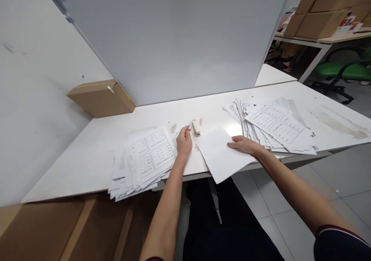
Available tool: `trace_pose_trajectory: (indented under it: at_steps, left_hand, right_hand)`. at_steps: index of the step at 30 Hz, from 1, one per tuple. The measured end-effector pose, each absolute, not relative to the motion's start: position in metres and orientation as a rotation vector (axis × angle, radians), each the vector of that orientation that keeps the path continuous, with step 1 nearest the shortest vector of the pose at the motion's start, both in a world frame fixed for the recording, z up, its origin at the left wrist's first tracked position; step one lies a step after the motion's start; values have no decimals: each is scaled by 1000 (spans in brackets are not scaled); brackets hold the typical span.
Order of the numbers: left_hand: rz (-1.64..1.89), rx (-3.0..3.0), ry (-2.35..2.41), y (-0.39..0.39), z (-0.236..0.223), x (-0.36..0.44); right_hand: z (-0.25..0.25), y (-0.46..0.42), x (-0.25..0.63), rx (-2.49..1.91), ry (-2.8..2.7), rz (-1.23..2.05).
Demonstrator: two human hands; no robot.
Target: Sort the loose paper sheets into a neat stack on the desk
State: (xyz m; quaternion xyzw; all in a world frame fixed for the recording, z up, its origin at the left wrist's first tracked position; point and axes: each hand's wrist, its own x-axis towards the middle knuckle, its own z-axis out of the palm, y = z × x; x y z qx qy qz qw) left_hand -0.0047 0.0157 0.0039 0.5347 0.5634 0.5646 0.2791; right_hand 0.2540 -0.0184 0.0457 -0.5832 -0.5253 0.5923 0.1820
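My right hand [242,144] pinches the right edge of a blank white sheet of paper [224,152], thumb on top. The sheet is tilted, and its near corner hangs past the table's front edge. To its left, my left hand [184,140] holds nothing, its fingers loosely bent and a little apart. Just beyond that hand lies a small cream stapler [196,128] on the white table. A stack of printed sheets [150,154] spreads left of my left hand. Beyond my right hand lies another messy pile of papers [278,125], with a printed sheet on top.
A large whiteboard [179,40] leans upright along the back of the table [95,149]. One cardboard box [101,98] sits in the back left corner. Open cardboard [55,226] stands below the front left edge. Farther right are boxes [321,19] on another table and a green chair [344,70].
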Motion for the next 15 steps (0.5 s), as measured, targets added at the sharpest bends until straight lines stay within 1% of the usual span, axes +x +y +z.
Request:
trace_pose_trajectory:
  at_steps: [3, 6, 12, 15]
  left_hand:
    - [1451, 1646, 1593, 20, -10, -3]
    - [1401, 1775, 1564, 18, -14, -2]
    - [1378, 1833, 1500, 17, -11, -3]
    - [1388, 1816, 1500, 18, -12, -4]
  right_hand:
    - [38, -21, 256, -1629, -1359, 1714]
    - [41, -20, 255, -1631, -1292, 1725]
    - [34, -14, 255, -1640, -1309, 1706]
    - [31, -14, 258, -1683, -1374, 1642]
